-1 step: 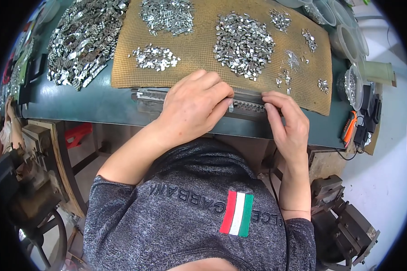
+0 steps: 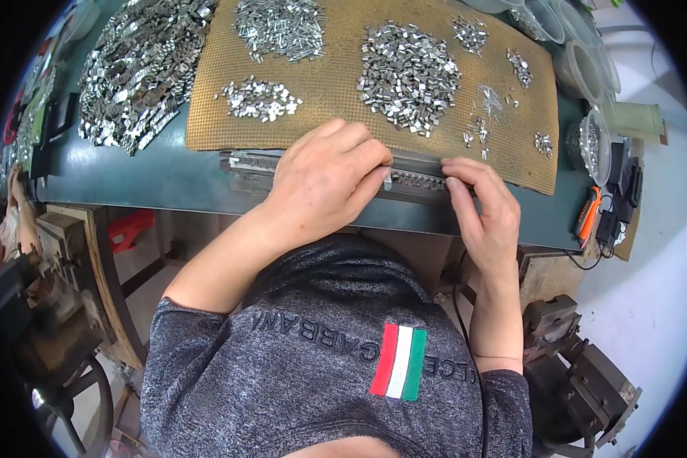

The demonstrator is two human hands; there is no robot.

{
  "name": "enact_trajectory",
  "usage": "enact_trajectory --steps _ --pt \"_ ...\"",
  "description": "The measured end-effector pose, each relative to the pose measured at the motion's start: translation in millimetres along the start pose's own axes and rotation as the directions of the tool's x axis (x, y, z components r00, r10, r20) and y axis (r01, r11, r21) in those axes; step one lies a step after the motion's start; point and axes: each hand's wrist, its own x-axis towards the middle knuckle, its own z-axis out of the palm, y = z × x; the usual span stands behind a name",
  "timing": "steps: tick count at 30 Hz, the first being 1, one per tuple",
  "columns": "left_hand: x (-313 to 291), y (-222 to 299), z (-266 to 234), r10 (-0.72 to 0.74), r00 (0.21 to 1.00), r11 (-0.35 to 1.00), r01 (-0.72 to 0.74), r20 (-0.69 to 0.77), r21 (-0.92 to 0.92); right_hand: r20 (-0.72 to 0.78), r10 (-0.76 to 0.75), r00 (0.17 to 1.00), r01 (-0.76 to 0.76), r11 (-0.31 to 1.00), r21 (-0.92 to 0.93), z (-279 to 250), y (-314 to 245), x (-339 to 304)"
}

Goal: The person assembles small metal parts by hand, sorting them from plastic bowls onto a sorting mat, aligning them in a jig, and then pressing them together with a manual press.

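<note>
A long, narrow metal jig lies along the near edge of the table, with a toothed row of small metal links in its slot. My left hand rests across its middle, thumb and forefinger pinched at a small shiny metal piece by the start of the row. My right hand grips the jig's right end, fingertips on the far edge and thumb on the near side. The left hand covers part of the jig.
Beyond the jig, a tan textured mat carries piles of small metal links, pins and plates. Chains of metal links lie left. Plastic tubs and an orange-handled tool stand right. Another person's arm shows far left.
</note>
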Motion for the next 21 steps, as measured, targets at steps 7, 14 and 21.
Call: enact_trajectory --steps 7,14,21 --pt "0.9 3.6 -0.2 0.013 1.0 1.0 -0.012 -0.001 0.014 -0.01 -0.223 0.975 0.216 0.957 -0.194 11.0 0.3 -10.2" --pt "-5.2 0.1 -8.1 0.006 1.0 0.999 -0.006 -0.002 -0.041 -0.048 -0.077 0.996 0.08 0.996 0.044 3.3 8.1 -13.1" --pt "-32.6 -25.0 -50.5 0.085 0.977 0.979 -0.046 -0.193 0.198 -0.152 0.037 0.988 -0.033 0.999 0.033 -8.7 25.7 -33.4"
